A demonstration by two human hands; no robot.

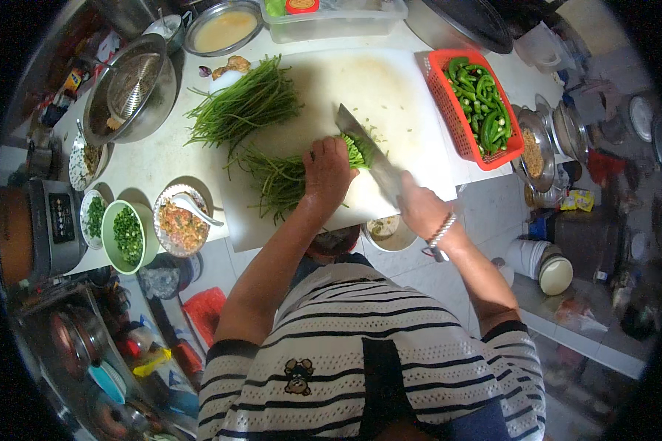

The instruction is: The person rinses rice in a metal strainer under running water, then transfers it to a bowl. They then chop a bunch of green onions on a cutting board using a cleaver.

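My left hand [329, 173] presses down on a bunch of thin green stalks [281, 179] lying across a white cutting board [375, 77]. The cut ends of the bunch show just right of my fingers. In my right hand [423, 205] is the handle of a cleaver [379, 162], its broad blade slanting up and left beside those ends. Small green bits lie on the board beyond the blade. A second, larger pile of green stalks [248, 102] rests at the board's far left.
Right of the board stands a red plastic basket [440, 91] of cut green peppers [482, 107]. Leftward are a metal bowl with a strainer [157, 105], a green bowl of chopped greens [127, 237] and a bowl of minced filling [183, 226] with a spoon. A clear plastic container [334, 25] sits behind.
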